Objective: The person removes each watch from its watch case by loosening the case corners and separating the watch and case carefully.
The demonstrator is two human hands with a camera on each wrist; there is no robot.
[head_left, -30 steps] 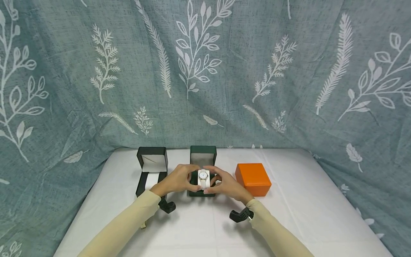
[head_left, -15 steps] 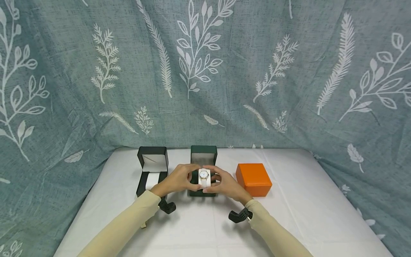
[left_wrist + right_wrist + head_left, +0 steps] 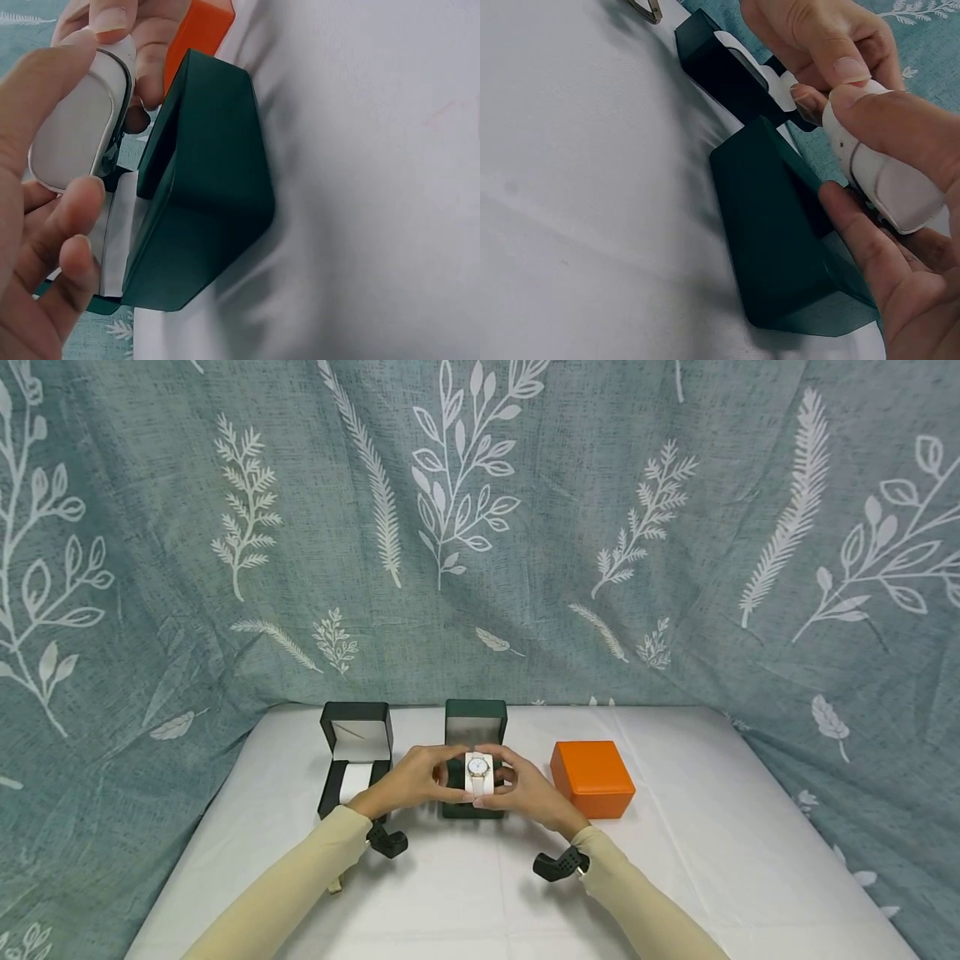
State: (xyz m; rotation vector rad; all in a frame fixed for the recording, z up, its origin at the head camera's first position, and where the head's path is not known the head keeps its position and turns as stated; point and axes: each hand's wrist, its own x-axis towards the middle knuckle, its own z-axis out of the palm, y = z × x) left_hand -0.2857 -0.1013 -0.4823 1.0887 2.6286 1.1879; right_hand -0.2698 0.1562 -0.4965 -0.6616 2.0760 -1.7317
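A wristwatch [image 3: 477,767] with a white dial and pale strap is wrapped round a white cushion [image 3: 907,191]. Both hands hold this cushion just in front of an open green watch box [image 3: 476,722]. My left hand [image 3: 420,775] grips its left side, thumb and fingers curled about the edge. On the opposite side my right hand [image 3: 534,789] pinches it between thumb and fingers. In the left wrist view the cushion's end [image 3: 75,135] faces the camera, and the green box [image 3: 217,165] stands beyond the fingers. Hands and cushion hide much of the box's inside.
An open black watch box [image 3: 356,714] with a white cushion [image 3: 356,779] inside stands on the left. To the right sits a shut orange box [image 3: 594,772]. A small gold-toned thing [image 3: 335,886] lies partly under the left sleeve. A patterned curtain [image 3: 480,543] hangs behind the table.
The cushion with the watch has shifted very slightly right and up between the hands. Both hands keep their hold; the boxes stay put.
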